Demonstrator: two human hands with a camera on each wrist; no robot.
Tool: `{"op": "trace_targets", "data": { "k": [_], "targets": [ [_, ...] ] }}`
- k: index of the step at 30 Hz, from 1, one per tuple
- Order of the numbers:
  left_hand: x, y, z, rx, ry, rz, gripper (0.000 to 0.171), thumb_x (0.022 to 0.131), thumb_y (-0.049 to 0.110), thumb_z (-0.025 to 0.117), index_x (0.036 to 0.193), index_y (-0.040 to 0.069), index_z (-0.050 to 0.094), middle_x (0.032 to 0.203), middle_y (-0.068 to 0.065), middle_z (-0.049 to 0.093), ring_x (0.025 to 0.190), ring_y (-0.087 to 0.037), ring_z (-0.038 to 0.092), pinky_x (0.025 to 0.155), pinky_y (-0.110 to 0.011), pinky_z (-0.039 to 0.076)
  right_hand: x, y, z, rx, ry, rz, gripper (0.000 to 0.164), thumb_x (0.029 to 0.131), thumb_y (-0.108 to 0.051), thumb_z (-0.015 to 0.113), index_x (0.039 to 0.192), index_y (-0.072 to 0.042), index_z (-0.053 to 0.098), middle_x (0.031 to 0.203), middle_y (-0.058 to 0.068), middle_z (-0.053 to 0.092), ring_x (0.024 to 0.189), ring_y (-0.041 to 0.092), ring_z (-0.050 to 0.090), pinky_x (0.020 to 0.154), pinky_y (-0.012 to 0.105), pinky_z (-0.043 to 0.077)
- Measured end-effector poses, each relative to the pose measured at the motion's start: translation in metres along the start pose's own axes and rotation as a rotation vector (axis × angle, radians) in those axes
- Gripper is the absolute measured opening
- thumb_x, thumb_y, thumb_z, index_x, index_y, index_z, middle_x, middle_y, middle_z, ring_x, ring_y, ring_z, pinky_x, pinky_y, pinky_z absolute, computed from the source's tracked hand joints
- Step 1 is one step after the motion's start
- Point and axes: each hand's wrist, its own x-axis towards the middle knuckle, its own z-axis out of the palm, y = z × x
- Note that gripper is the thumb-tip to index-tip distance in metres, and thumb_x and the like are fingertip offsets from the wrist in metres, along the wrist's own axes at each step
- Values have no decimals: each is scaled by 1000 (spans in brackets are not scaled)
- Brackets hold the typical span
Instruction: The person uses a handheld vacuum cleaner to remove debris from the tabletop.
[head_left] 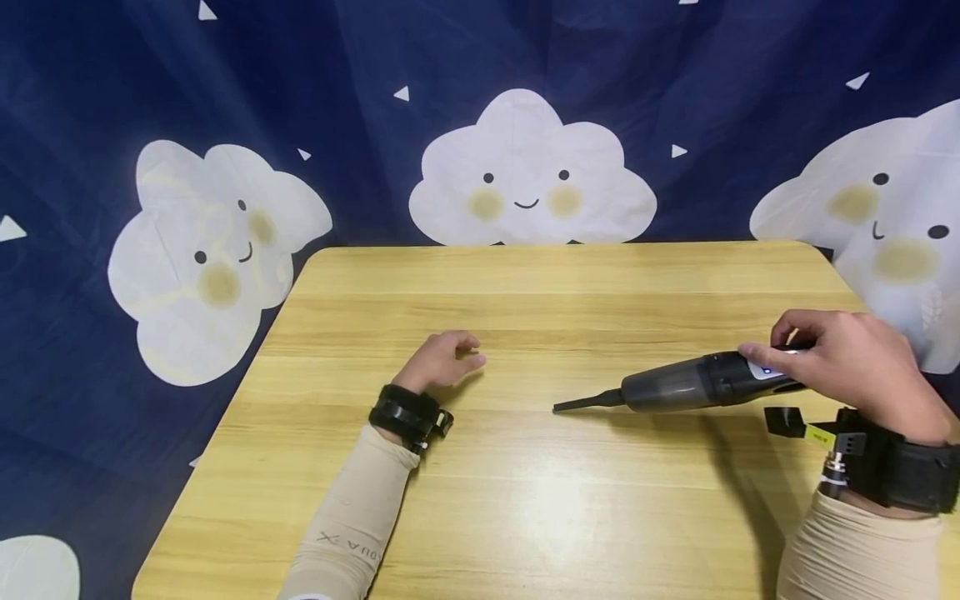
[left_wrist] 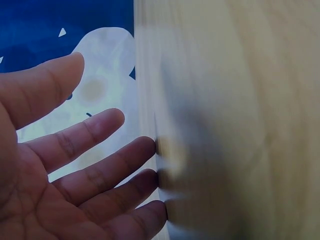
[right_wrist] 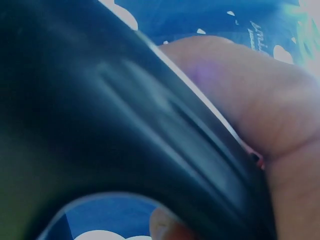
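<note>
A black handheld vacuum cleaner [head_left: 671,386] points left over the table at the right of the head view. Its thin nozzle [head_left: 588,402] slopes slightly down, the tip close over the wood, and a shadow falls below the body. My right hand [head_left: 855,354] grips its rear handle from above, thumb along the side by a white label. In the right wrist view the dark handle [right_wrist: 165,125] fills much of the picture, with fingers curled round it. My left hand [left_wrist: 75,165] holds nothing; its loosely spread fingertips are right at the wooden surface.
A light wooden table [head_left: 487,308] with rounded corners spreads beneath both hands. Behind it hangs a dark blue curtain [head_left: 360,67] printed with smiling white clouds. Black straps with small cameras circle both wrists, and beige sleeves [head_left: 352,517] cover the forearms.
</note>
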Motion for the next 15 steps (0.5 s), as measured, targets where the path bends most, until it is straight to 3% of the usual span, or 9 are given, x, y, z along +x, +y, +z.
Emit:
{"op": "trace_targets", "data": {
  "k": [15],
  "targets": [
    [1, 2, 1, 0, -1, 5, 41, 93, 36, 60, 124, 9, 57, 128, -14, 59, 115, -29, 53, 99, -47, 45, 1, 2, 2, 3, -21, -18, 31, 76, -51, 73, 69, -23, 60, 56, -6, 56, 52, 15, 46, 45, 33, 33]
  ]
}}
